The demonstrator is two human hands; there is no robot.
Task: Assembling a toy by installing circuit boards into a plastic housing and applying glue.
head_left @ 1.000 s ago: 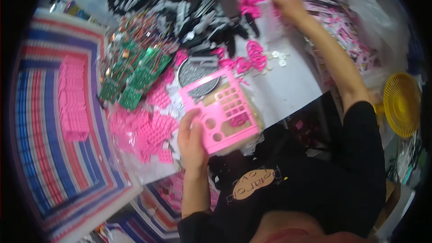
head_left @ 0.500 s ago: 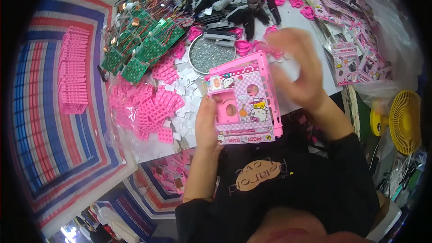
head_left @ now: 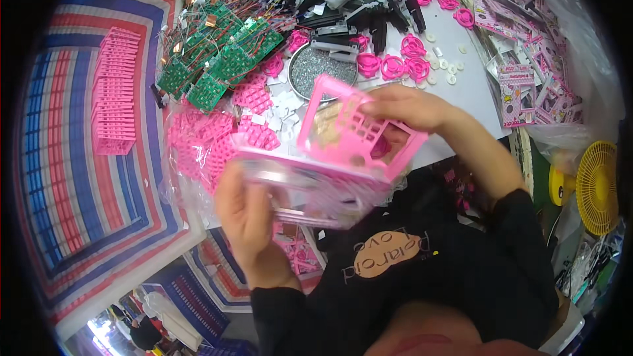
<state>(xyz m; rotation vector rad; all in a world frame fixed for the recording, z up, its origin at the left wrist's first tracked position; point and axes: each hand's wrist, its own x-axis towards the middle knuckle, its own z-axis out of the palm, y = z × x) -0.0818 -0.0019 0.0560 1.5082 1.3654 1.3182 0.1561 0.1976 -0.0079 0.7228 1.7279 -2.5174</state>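
Note:
My left hand [head_left: 244, 214] is closed on the near left end of a printed panel [head_left: 310, 188], which is tilted and smeared by motion. In my right hand [head_left: 412, 107] is a pink plastic frame [head_left: 359, 128] with a large window and a grid of small square holes; the fingers grip its far edge. Frame and panel overlap above my lap, and I cannot tell whether they are joined. Just beyond them a round dish [head_left: 320, 72] of small metal screws stands on the white tabletop. Loose pink rings [head_left: 414, 46] lie to its right.
Green circuit boards [head_left: 241, 53] with wires are heaped at the far left. Pink keypad pieces [head_left: 201, 138] and white squares lie nearer. Black parts [head_left: 336, 0] fill the back. Printed panels [head_left: 527, 86] lie at right, beyond a yellow fan [head_left: 597, 188]. Pink frames [head_left: 115, 92] stand stacked on striped cloth.
The printed panel has turned and moved left and nearer with my left hand. My right hand, empty and raised before, now grips the pink frame.

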